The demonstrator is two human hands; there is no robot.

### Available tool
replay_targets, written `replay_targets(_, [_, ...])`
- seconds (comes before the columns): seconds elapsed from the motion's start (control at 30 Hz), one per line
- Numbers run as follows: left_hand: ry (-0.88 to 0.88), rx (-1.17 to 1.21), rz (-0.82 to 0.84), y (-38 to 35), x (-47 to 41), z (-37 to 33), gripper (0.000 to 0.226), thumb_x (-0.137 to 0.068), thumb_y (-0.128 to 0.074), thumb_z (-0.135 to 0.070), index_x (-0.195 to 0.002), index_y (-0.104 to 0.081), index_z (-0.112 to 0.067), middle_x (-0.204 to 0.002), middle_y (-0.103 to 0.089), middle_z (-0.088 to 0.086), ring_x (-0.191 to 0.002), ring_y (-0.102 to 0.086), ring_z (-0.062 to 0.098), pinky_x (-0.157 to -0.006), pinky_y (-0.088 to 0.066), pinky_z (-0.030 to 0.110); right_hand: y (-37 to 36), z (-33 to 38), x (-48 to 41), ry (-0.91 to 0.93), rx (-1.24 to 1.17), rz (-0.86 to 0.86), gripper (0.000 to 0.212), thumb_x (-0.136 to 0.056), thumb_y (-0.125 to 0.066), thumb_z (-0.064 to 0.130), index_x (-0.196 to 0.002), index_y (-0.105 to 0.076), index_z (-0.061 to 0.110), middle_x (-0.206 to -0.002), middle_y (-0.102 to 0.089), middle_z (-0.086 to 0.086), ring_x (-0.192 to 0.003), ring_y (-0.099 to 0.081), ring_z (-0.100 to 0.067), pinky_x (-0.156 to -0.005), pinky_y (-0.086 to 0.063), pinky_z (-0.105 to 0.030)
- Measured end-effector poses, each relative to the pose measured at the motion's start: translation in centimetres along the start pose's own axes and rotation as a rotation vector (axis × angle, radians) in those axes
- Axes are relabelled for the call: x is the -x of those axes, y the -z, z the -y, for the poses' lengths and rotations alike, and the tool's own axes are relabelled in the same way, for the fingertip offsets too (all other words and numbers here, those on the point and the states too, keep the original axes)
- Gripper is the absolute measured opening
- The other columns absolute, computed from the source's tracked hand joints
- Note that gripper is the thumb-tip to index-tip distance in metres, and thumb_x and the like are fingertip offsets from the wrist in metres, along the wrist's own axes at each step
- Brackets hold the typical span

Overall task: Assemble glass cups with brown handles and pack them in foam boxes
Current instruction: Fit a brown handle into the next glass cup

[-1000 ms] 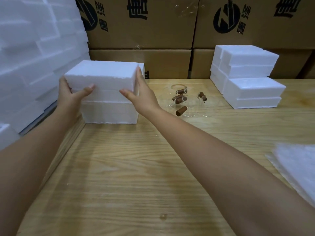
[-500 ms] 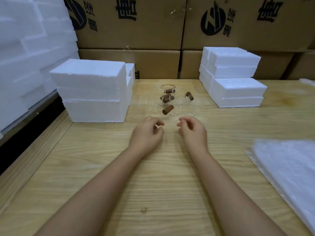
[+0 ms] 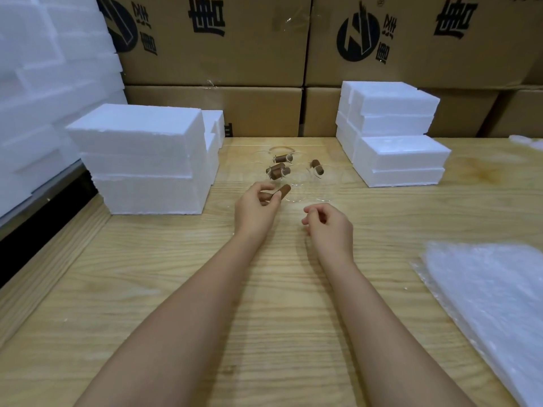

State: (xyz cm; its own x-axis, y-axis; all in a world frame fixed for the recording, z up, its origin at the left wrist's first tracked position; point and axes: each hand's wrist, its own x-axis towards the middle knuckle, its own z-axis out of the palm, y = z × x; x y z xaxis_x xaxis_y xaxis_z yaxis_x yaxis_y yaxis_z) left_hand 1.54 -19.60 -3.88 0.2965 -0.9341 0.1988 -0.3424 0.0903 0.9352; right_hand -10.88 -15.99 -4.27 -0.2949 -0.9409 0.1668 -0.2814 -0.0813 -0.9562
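Note:
Several clear glass cups [image 3: 294,193] lie in a cluster mid-table, hard to make out. Three of them carry brown handles [image 3: 278,171], the farthest at the back [image 3: 282,158] and one to the right [image 3: 317,167]. A loose brown handle [image 3: 285,189] lies at the cluster's near left. My left hand [image 3: 255,211] pinches its near end between thumb and fingers. My right hand [image 3: 330,227] hovers just right of it, fingers loosely curled, holding nothing. A stack of white foam boxes [image 3: 141,160] stands left of the cups, another stack [image 3: 395,142] to their right.
A wall of foam slabs [image 3: 44,83] rises along the left edge. Printed cardboard cartons [image 3: 214,39] close off the back of the wooden table [image 3: 176,274]. A pile of clear plastic sheets [image 3: 496,304] lies at the near right.
Both hands let go of the left foam stack and drew back to mid-table. Since then the left hand has reached forward onto the loose brown handle; the right hand has barely moved.

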Motion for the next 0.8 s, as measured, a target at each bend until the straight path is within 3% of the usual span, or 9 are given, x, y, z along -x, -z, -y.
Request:
replay_targets(0.13, [0.051,0.06,-0.012,0.1,1.3,-0.5,0.016,-0.085,-0.07,-0.025,-0.1,-0.065,-0.022,-0.079,-0.066,-0.003,-0.072,-0.062,0.01,-0.067,-0.048,0.021,-0.1,-0.1,-0.2,0.021,0.002,0.031,0.014,-0.094,-0.05,0.025,-0.092,-0.064,0.023,-0.083,-0.069,0.0,-0.084,-0.064,-0.02,-0.082,-0.052,-0.039])
replay_targets(0.2, [0.094,0.061,0.017,0.3,2.5,-0.9,0.03,-0.084,-0.072,-0.028,-0.111,-0.065,-0.019,-0.081,-0.069,-0.002,-0.077,-0.065,0.012,-0.076,-0.052,0.027,-0.1,-0.1,-0.2,0.025,-0.019,0.057,0.015,-0.096,-0.049,0.034,-0.103,-0.06,0.025,-0.084,-0.069,0.001,-0.082,-0.064,-0.02,-0.078,-0.049,-0.033])
replay_targets(0.3, [0.158,0.035,0.125,0.7,4.0,-1.7,0.047,-0.083,-0.071,-0.026,-0.127,-0.057,-0.019,-0.087,-0.071,-0.004,-0.086,-0.068,0.017,-0.089,-0.052,0.034,-0.1,0.2,-0.1,-0.009,-0.072,0.077,0.012,-0.096,-0.049,0.04,-0.101,-0.056,0.032,-0.08,-0.068,0.007,-0.077,-0.064,-0.015,-0.078,-0.047,-0.031])
replay_targets(0.43, [0.19,0.028,0.248,1.2,5.9,-2.5,0.048,-0.081,-0.07,-0.025,-0.126,-0.055,-0.025,-0.086,-0.071,-0.004,-0.075,-0.066,0.014,-0.078,-0.055,0.031,0.0,0.5,0.3,-0.081,-0.131,0.099,0.028,-0.089,-0.06,0.041,-0.111,-0.056,0.024,-0.073,-0.068,0.006,-0.067,-0.064,-0.005,-0.069,-0.05,-0.021])
replay_targets(0.5, [0.166,0.044,0.291,1.2,6.8,-2.4,0.036,-0.081,-0.067,-0.022,-0.115,-0.061,-0.03,-0.074,-0.069,-0.01,-0.069,-0.066,0.007,-0.069,-0.055,0.027,0.1,0.6,0.6,-0.076,-0.105,0.122,0.033,-0.086,-0.065,0.036,-0.115,-0.055,0.023,-0.078,-0.069,0.003,-0.074,-0.066,-0.008,-0.072,-0.049,-0.024])
replay_targets(0.6, [0.12,0.099,0.17,1.3,7.4,-1.5,0.021,-0.083,-0.062,-0.014,-0.094,-0.066,-0.031,-0.062,-0.064,-0.011,-0.056,-0.059,-0.002,-0.057,-0.046,0.015,0.1,0.4,0.8,-0.043,-0.029,0.135,0.028,-0.089,-0.062,0.025,-0.117,-0.056,0.023,-0.082,-0.067,0.001,-0.08,-0.064,-0.015,-0.075,-0.046,-0.028])
replay_targets(0.7, [0.043,0.055,-0.036,2.4,6.9,-0.3,0.022,-0.081,-0.064,-0.01,-0.093,-0.061,-0.028,-0.079,-0.061,-0.011,-0.067,-0.056,-0.003,-0.068,-0.044,0.017,0.2,0.3,0.6,-0.03,-0.015,0.118,0.02,-0.092,-0.055,0.021,-0.111,-0.062,0.022,-0.085,-0.067,0.002,-0.085,-0.063,-0.013,-0.077,-0.046,-0.026])
replay_targets(0.8, [0.006,-0.026,0.018,4.0,5.7,0.7,0.062,-0.077,-0.077,-0.015,-0.13,-0.046,-0.023,-0.112,-0.054,-0.009,-0.1,-0.053,0.006,-0.088,-0.04,0.021,0.3,0.1,0.6,-0.003,-0.047,0.107,0.018,-0.096,-0.049,0.016,-0.099,-0.066,0.02,-0.085,-0.067,0.006,-0.085,-0.064,-0.008,-0.076,-0.046,-0.02])
